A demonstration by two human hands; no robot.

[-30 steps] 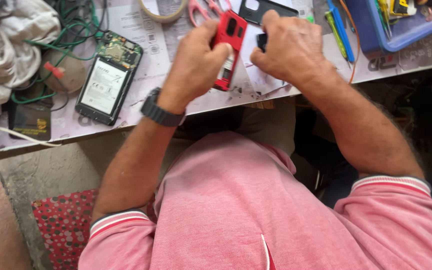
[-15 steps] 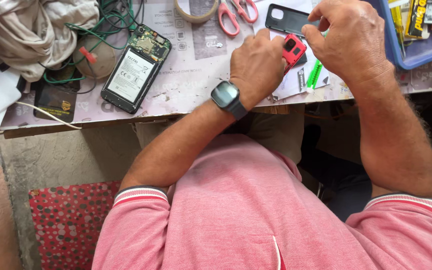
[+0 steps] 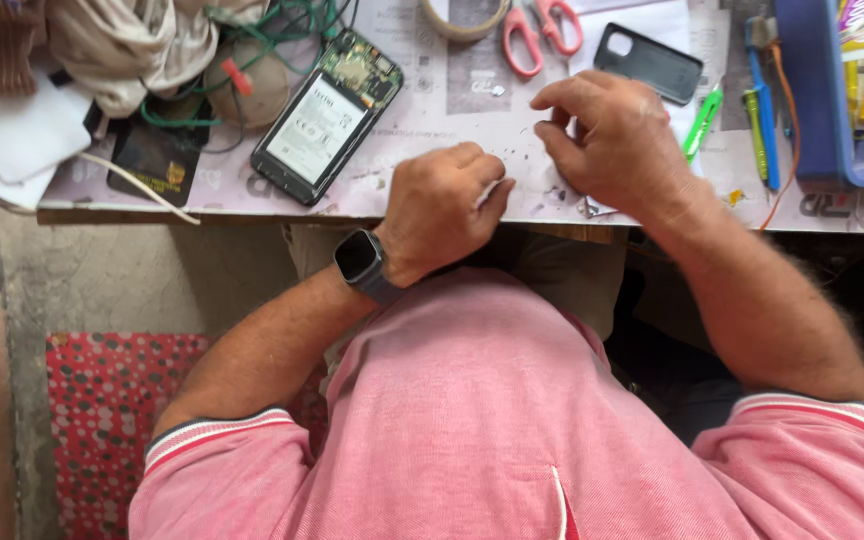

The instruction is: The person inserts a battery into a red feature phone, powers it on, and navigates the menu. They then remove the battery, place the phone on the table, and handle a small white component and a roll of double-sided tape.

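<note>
Worn workbench (image 3: 202,195) topped with printed paper sheets, sitting over a rough grey concrete floor (image 3: 152,270) with a reddish strip along the left edge and a red dotted mat (image 3: 102,420) lying below, all in soft even daylight with no hard shadows anywhere.

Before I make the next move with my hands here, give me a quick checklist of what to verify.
1. Left hand on the bench edge, fist closed with something small and pale showing at its fingers: cannot tell what it is.
2. Right hand fingertips pinched down on the paper-covered bench: ok; what they pinch: cannot tell.
3. Opened phone lying flat, apart from both hands: ok.
4. Scissors closed, beyond the right hand: ok.
5. Black phone case flat, untouched: ok.
</note>
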